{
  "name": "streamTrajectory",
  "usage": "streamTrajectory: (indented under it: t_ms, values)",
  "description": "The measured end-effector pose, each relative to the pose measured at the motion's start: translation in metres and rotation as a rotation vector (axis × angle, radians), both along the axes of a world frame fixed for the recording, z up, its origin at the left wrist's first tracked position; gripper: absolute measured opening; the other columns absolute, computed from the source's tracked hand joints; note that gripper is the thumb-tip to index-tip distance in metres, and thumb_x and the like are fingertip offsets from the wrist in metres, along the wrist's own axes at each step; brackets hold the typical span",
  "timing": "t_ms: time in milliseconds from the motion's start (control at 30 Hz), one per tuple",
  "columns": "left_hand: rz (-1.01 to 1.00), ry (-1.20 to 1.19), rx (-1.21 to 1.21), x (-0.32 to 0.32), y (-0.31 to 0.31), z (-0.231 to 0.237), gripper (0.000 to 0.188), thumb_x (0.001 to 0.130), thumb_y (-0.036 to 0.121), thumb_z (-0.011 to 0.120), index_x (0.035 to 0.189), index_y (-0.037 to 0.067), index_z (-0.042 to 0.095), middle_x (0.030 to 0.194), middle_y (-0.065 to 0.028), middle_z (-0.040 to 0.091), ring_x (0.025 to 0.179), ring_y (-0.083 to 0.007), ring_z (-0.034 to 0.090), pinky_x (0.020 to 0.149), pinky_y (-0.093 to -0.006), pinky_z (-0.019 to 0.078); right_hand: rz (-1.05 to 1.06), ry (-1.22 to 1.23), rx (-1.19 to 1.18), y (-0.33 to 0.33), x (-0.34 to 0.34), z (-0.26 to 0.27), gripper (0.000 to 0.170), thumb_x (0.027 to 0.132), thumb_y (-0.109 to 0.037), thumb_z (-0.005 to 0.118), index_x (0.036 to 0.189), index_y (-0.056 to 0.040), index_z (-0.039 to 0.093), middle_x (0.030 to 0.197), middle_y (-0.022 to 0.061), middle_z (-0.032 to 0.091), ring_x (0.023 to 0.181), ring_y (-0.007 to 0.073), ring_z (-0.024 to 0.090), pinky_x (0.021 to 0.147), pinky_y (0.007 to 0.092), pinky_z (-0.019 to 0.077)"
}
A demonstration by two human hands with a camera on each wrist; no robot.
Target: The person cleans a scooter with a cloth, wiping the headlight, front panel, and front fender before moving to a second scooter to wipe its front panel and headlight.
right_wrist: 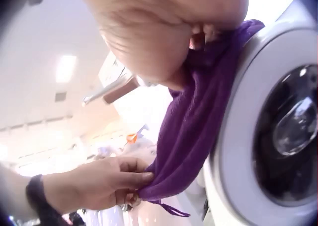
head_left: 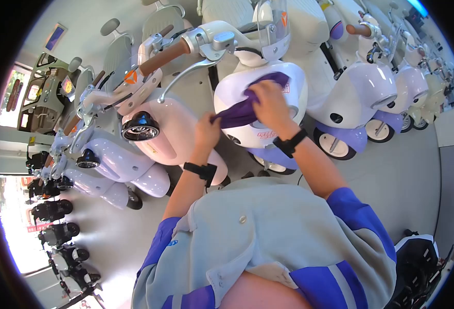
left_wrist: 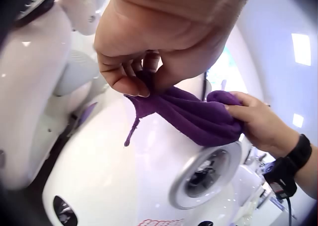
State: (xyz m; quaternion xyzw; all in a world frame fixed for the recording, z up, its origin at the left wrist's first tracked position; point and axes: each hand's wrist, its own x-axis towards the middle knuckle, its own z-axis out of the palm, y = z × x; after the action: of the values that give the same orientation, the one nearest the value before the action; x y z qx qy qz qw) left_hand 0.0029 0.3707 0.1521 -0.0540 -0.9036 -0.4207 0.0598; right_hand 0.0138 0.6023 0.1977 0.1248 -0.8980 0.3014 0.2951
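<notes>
Stretched between both hands is a purple cloth (head_left: 237, 114), with a thin loop dangling from one corner in the left wrist view. My left hand (head_left: 207, 131) pinches that corner between thumb and fingers. My right hand (head_left: 271, 105) grips the cloth's other end, bunched in its fingers. Behind the cloth stands a white and lilac scooter (head_left: 294, 77); the cloth overlaps its front panel. Its round headlight (left_wrist: 208, 174) shows just below the cloth in the left wrist view, and close beside it in the right wrist view.
A pink scooter (head_left: 178, 134) with a brown handlebar grip (head_left: 164, 57) stands close on the left, its brake lever (head_left: 188, 74) reaching toward the hands. More white and lilac scooters (head_left: 335, 98) line the right. Dark scooters (head_left: 57, 234) stand by the windows at far left.
</notes>
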Motion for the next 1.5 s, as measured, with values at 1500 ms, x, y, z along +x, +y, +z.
streamTrajectory:
  t_ms: [1500]
  values:
    - [-0.636, 0.596, 0.012, -0.087, 0.088, 0.03, 0.039, 0.08, 0.007, 0.069, 0.117, -0.001, 0.06, 0.117, -0.0221, 0.055, 0.105, -0.0413, 0.054, 0.093, -0.0465, 0.0459, -0.269, -0.211, 0.063, 0.048, -0.027, 0.016, 0.038, 0.075, -0.002, 0.068, 0.112, -0.0112, 0.067, 0.101, 0.0138, 0.061, 0.098, 0.0369, 0.059, 0.084, 0.0432, 0.0491]
